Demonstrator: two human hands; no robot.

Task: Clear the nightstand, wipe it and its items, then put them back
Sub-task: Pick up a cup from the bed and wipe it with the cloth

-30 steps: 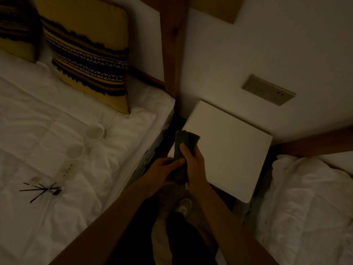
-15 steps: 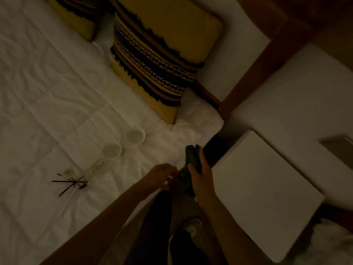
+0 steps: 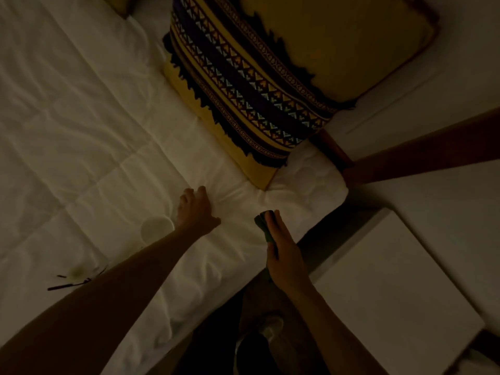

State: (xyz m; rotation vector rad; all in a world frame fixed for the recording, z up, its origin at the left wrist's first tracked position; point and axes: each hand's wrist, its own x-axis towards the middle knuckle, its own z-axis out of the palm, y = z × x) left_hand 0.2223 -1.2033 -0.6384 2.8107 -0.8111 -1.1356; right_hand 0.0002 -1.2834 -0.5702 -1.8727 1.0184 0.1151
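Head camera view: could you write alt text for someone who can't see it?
In dim light, a person's left hand reaches over a white bed beside a white cup, while the right hand grips a dark cloth. A bare white nightstand stands to the right, a patterned yellow cushion beyond.

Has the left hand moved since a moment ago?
Yes. The left hand left the cloth and reached out over the bed, beside the cup.

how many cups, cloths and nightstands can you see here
white cup: 1 in view; the left hand may hide another
dark cloth: 1, in the right hand
nightstand: 1
total: 3
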